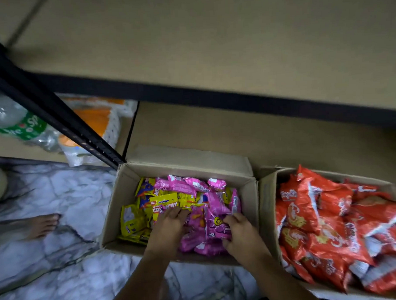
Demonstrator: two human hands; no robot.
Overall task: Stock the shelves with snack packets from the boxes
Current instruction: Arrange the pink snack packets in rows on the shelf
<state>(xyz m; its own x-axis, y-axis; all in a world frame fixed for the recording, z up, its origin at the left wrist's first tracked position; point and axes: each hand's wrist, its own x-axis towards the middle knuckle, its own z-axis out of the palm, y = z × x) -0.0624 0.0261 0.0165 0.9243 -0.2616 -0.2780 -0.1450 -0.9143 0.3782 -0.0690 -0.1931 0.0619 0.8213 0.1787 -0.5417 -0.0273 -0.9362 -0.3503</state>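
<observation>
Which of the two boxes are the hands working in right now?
The left box, holding yellow and pink packets; both hands are inside it. The right box holds only red packets and is untouched.

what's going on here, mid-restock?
A person is crouched over an open cardboard box of yellow packets and pink packets on the floor by the shelving. Both hands are down in the box: the left hand rests on the pile where yellow meets pink, and the right hand grips a pink packet. A second box to the right is full of red packets. The shelf above the boxes shows no packets yet.
</observation>
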